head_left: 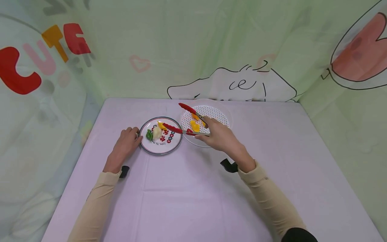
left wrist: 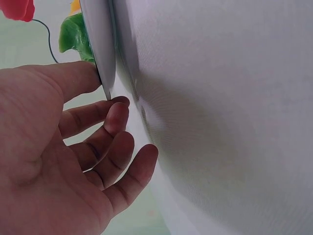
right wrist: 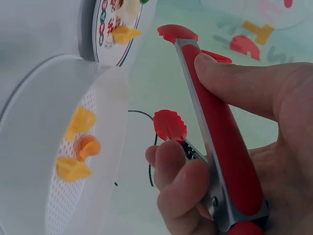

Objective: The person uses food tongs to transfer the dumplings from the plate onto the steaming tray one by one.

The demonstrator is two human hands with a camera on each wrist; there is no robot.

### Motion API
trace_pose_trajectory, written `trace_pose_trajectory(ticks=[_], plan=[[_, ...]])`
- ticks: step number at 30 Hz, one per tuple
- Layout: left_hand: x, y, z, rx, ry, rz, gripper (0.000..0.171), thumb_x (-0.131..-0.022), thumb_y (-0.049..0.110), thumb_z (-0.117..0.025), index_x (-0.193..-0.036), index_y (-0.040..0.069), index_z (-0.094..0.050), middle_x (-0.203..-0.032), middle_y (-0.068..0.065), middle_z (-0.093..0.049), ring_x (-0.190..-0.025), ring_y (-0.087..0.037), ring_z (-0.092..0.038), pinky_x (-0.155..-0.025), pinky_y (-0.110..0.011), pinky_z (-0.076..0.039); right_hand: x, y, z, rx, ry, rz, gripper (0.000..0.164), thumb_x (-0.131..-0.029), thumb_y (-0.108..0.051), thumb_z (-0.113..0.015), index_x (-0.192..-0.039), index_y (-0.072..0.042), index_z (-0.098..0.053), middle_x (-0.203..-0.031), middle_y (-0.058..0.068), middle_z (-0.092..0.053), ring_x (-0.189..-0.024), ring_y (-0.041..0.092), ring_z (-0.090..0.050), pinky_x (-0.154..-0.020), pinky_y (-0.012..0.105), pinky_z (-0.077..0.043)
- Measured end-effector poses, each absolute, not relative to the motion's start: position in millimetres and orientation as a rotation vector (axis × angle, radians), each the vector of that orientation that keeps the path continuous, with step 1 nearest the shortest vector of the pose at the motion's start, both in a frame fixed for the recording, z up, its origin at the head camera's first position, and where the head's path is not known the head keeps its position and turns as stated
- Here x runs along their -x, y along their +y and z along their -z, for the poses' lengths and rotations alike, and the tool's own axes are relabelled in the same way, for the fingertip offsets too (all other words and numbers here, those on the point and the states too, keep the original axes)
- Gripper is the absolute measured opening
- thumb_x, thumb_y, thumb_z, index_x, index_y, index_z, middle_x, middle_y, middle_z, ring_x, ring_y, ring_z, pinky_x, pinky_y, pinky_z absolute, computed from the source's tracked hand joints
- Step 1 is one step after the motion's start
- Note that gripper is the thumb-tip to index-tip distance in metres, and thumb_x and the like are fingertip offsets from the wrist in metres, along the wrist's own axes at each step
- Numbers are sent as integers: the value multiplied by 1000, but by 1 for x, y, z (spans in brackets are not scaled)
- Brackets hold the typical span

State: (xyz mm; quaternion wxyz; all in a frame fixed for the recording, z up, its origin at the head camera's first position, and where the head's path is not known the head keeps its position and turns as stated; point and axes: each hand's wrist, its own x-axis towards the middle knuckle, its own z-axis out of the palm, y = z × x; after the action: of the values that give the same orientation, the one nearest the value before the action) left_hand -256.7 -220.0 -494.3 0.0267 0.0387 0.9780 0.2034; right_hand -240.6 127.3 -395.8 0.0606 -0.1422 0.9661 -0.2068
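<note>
My right hand point(head_left: 222, 136) holds a pair of red-and-metal kitchen tongs point(right wrist: 227, 142), thumb on one arm and fingers curled round the other. The tongs' red tips stand apart with nothing between them, one over the plate near a yellow piece point(head_left: 162, 125), the other above the strainer. My left hand point(head_left: 125, 144) pinches the near-left rim of a white patterned plate point(head_left: 146, 144), thumb on top and index finger beneath. On that plate also lie a green piece point(head_left: 149, 134) and a pale, rounded piece point(head_left: 157, 133).
A round white strainer basket point(head_left: 216, 112) stands right beside the plate at the table's far side. Yellow pieces point(right wrist: 80, 122) and an orange piece point(right wrist: 88, 147) lie in it. Behind the lilac-covered table point(head_left: 181, 201) hangs a printed green curtain point(head_left: 151, 43).
</note>
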Motion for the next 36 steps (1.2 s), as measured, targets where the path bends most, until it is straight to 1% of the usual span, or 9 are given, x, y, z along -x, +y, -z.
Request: trace_pose_trajectory(ticks=[3, 7, 9, 11, 15, 18, 22, 29, 36], plan=[[257, -219, 494, -125, 3023, -629, 37, -104, 22, -53, -129, -5, -53, -107, -20, -55, -100, -34, -47, -82, -46, -44, 241, 121, 397, 432, 2922, 643, 80, -89, -42, -75, -151, -5, -40, -125, 15, -65, -111, 29, -61, -90, 46, -54], [255, -219, 495, -102, 3013, -637, 37, -104, 23, -53, -130, -4, -53, -109, -21, -55, -102, -35, -48, -84, -47, -44, 242, 109, 399, 424, 2917, 632, 79, -89, -41, -75, -151, -8, -40, -131, 17, -63, -113, 31, -63, -87, 45, -56], [254, -218, 495, -81, 3004, -644, 38, -104, 23, -53, -131, -4, -53, -110, -20, -56, -103, -35, -48, -85, -47, -44, 243, 102, 400, 422, 2915, 618, 78, -89, -42, -75, -152, -10, -41, -131, 17, -63, -110, 31, -63, -83, 43, -57], [252, -219, 495, -74, 3002, -649, 37, -104, 23, -53, -131, -3, -53, -111, -20, -56, -103, -34, -48, -85, -47, -45, 243, 96, 401, 420, 2925, 607, 76, -89, -42, -75, -151, -10, -43, -126, 15, -64, -103, 28, -63, -76, 38, -57], [253, -219, 495, -88, 3011, -658, 37, -104, 22, -53, -130, -3, -53, -109, -20, -56, -101, -34, -48, -83, -46, -44, 242, 87, 403, 438, 2947, 593, 70, -91, -41, -73, -147, -7, -48, -105, 10, -66, -85, 23, -59, -63, 30, -48], [255, -220, 495, -98, 3015, -655, 36, -104, 22, -54, -130, -3, -53, -108, -20, -56, -100, -34, -48, -82, -46, -44, 241, 82, 404, 455, 2951, 582, 65, -92, -40, -72, -143, -5, -52, -103, 9, -67, -81, 23, -58, -61, 30, -47], [256, -220, 495, -100, 3011, -643, 36, -104, 22, -53, -130, -3, -53, -109, -20, -56, -101, -34, -48, -82, -46, -44, 241, 76, 408, 439, 2936, 571, 62, -92, -39, -72, -141, -5, -54, -110, 10, -68, -81, 24, -58, -61, 30, -48], [256, -220, 495, -96, 3005, -654, 37, -104, 23, -53, -131, -3, -53, -109, -20, -56, -102, -34, -48, -84, -47, -45, 243, 66, 417, 384, 2919, 538, 55, -92, -36, -74, -133, -5, -58, -95, 7, -65, -75, 23, -58, -57, 28, -47], [255, -220, 493, -103, 3010, -668, 37, -104, 22, -53, -130, -5, -53, -106, -19, -55, -100, -34, -48, -81, -46, -44, 243, 62, 421, 367, 2948, 516, 52, -93, -35, -73, -133, -5, -59, -99, 8, -66, -74, 22, -58, -56, 27, -46]])
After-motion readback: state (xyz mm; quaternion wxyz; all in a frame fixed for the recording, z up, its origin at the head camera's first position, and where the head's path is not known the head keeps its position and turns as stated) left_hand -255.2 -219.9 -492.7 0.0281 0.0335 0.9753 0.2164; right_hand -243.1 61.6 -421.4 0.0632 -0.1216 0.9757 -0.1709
